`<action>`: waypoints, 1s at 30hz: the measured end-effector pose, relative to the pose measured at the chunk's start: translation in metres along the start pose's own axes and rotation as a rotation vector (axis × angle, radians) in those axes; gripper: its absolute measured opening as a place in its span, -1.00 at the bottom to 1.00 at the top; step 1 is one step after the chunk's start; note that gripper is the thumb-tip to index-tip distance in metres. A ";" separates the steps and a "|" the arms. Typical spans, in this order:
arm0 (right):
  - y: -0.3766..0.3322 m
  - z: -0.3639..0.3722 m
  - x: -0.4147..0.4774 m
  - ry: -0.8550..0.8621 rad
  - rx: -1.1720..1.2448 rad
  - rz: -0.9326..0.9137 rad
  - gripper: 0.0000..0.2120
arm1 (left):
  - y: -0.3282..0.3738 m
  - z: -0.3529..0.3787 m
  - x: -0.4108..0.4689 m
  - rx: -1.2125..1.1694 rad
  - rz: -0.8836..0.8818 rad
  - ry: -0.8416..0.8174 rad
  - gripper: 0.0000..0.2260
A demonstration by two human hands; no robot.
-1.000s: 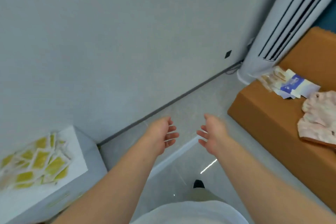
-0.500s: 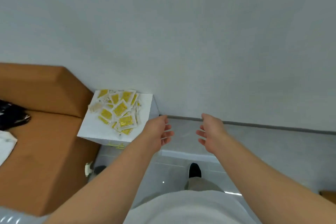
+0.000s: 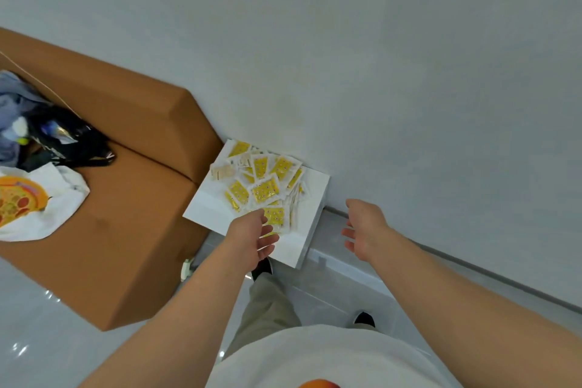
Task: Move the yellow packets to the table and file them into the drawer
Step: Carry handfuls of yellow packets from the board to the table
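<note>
Several yellow packets (image 3: 264, 188) lie in a loose heap on top of a white box (image 3: 208, 208) that stands against the wall. My left hand (image 3: 252, 238) hovers over the near edge of the heap with relaxed fingers, holding nothing, and it hides a packet or two. My right hand (image 3: 365, 230) is held out to the right of the box, above the floor, fingers loose and empty. No table or drawer is in view.
A large brown cardboard carton (image 3: 126, 214) sits left of the white box, carrying a black bag (image 3: 63, 142) and a white bag with a pizza print (image 3: 31, 201). The grey wall (image 3: 378, 72) rises right behind. Shiny floor tiles (image 3: 47, 340) and my shoes lie below.
The view swung left and closer to the white box. My left hand has come over the near edge of the packets; my right hand stays apart on the right.
</note>
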State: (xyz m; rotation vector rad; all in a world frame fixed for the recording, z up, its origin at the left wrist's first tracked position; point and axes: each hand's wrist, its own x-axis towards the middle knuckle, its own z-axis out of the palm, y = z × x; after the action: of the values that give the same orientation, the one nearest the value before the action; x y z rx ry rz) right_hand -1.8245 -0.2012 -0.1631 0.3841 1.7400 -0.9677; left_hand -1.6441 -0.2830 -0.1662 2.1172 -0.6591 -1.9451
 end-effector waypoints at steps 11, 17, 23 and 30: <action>-0.041 0.156 0.055 0.114 0.038 0.142 -0.73 | 0.120 -0.072 0.149 0.349 0.053 0.032 -0.83; -0.053 0.191 0.104 0.157 0.019 0.230 -0.79 | 0.148 -0.084 0.227 0.879 0.257 0.107 -0.76; -0.058 0.227 0.174 0.142 -0.092 0.292 -0.68 | 0.155 -0.086 0.307 1.158 0.366 0.117 -0.57; -0.041 0.242 0.246 0.099 -0.319 0.251 -0.56 | 0.147 -0.075 0.382 1.437 0.438 0.158 -0.50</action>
State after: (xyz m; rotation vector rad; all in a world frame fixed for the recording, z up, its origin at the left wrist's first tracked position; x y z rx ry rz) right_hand -1.7931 -0.4585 -0.3948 0.4347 1.8467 -0.4889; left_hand -1.5837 -0.5935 -0.4362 2.2056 -2.7300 -0.9893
